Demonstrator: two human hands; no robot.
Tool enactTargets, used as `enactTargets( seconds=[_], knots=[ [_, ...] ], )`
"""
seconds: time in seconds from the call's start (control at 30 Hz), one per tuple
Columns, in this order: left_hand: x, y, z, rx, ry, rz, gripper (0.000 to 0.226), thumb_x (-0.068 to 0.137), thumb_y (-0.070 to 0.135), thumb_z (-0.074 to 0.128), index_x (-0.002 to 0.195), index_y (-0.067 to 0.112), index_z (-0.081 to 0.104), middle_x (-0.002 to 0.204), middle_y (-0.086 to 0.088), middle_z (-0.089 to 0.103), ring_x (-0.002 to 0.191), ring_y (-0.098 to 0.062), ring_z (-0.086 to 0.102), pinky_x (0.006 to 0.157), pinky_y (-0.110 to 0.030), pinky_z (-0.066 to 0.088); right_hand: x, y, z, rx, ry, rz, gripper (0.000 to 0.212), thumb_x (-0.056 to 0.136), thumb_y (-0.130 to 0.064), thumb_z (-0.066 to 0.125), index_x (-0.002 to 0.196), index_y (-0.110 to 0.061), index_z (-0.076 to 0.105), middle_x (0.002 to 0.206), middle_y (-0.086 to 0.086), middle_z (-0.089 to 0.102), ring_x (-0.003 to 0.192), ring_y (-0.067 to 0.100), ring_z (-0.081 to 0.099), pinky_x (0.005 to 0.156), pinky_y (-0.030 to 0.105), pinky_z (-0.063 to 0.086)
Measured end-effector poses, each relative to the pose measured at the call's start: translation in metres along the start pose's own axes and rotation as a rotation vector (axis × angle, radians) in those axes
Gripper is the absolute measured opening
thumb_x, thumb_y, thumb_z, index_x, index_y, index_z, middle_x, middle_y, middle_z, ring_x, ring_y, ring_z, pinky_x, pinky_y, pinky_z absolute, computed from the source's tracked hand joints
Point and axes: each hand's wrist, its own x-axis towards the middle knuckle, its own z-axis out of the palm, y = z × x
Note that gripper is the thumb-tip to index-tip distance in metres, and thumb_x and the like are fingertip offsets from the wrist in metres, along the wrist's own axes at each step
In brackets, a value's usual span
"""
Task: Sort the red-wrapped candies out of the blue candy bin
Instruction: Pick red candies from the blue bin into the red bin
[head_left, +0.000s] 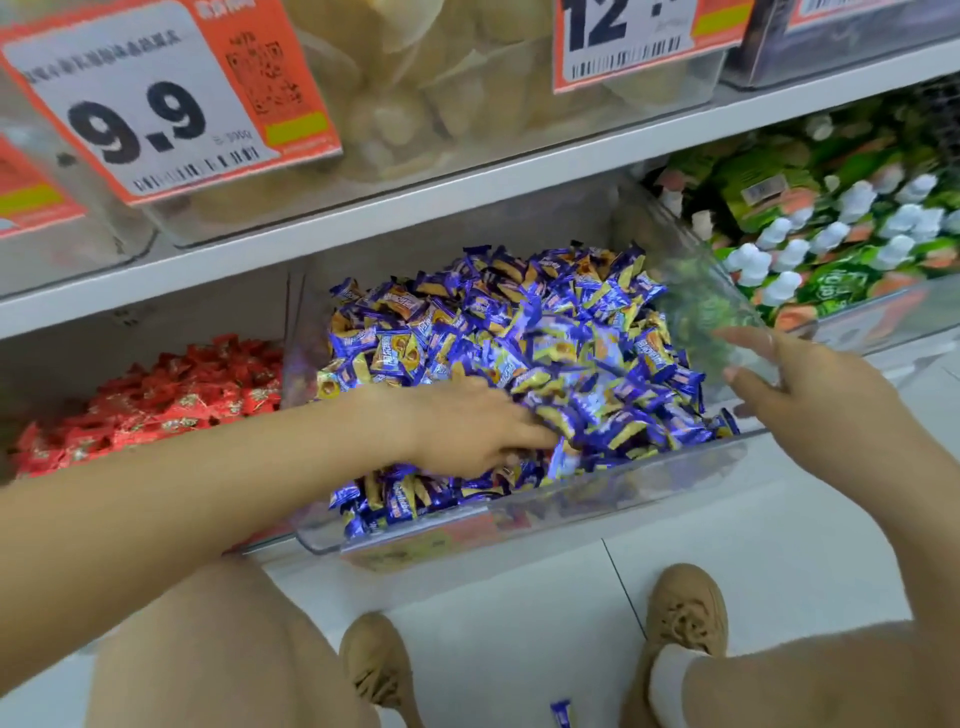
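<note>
Shop shelf | left hand (467, 426) fingers dug into blue candies (571, 338), grip unclear | right hand (810, 384) spread, touching bin wall (701, 291)

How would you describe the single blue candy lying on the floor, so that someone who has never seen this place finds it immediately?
Start at the clear plastic bin heaped with blue-and-yellow wrapped candies on the lower shelf, then look straight down to the white tiled floor. Between the person's two tan shoes, at the picture's bottom edge, lies one blue wrapped candy. It alone is outside any bin.
</note>
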Motion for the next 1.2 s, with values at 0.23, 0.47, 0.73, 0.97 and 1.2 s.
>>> enactTargets(
  seconds=[0.23, 0.47, 0.73, 0.97, 1.2],
  knots=[
    [0.014, -0.013, -0.046, -0.556, 0.102, -0.213, 0.047, 0.099, 0.01, 0.044, 0.142, 0.029, 0.045, 0.086, 0.017, 0.063, 0.077, 0.0, 0.053, 0.067, -0.007, 0.036, -0.006, -0.002, -0.002, -0.044, 0.072, 0.039, 0.039, 0.087, -0.042, 0.056, 0.125, -0.029, 0.056, 0.089, 0.01, 0.067, 0.09, 0.034, 0.061, 0.074, 0.038, 0.046],
    [-0.041, -0.016, -0.044, -0.513, 0.309, -0.289, 0.044, 0.086, -0.001, 0.048, 0.107, 0.028, 0.072, 0.074, 0.032, 0.059, 0.065, 0.027, 0.048, 0.066, 0.002, 0.033, -0.03, -0.063, -0.001, 0.08, 0.363, -0.312, 0.025, 0.086, -0.028, 0.047, 0.096, -0.021, 0.068, 0.087, -0.001, 0.066, 0.084, 0.028, 0.063, 0.074, 0.034, 0.046],
    [-0.046, 0.007, 0.019, 0.001, 0.102, -0.127, 0.05, 0.089, 0.054, 0.037, 0.128, 0.029, 0.055, 0.143, 0.003, 0.046, 0.129, -0.024, 0.044, 0.111, -0.043, 0.028, -0.003, -0.121, 0.064, -0.216, -0.455, -0.359, 0.029, 0.097, -0.025, 0.037, 0.112, -0.017, 0.06, 0.106, 0.01, 0.066, 0.098, 0.03, 0.058, 0.079, 0.036, 0.046],
    [-0.066, -0.002, 0.006, 0.206, -0.074, -0.332, 0.047, 0.094, 0.048, 0.047, 0.138, 0.032, 0.043, 0.157, 0.007, 0.022, 0.145, -0.016, 0.017, 0.118, -0.046, 0.0, 0.027, -0.099, 0.043, -0.388, -0.52, -0.197, 0.038, 0.101, -0.032, 0.032, 0.094, -0.006, 0.059, 0.1, 0.014, 0.061, 0.096, 0.031, 0.056, 0.073, 0.033, 0.039],
    [-0.12, -0.002, 0.024, 0.147, 0.296, -0.368, 0.047, 0.087, 0.061, 0.035, 0.104, 0.038, 0.073, 0.137, -0.004, 0.055, 0.13, -0.034, 0.047, 0.109, -0.056, 0.024, 0.029, -0.116, 0.052, -0.334, -0.814, -0.106, 0.047, 0.09, -0.058, 0.043, 0.101, -0.014, 0.056, 0.104, 0.005, 0.057, 0.098, 0.023, 0.054, 0.081, 0.035, 0.04]
  ],
)
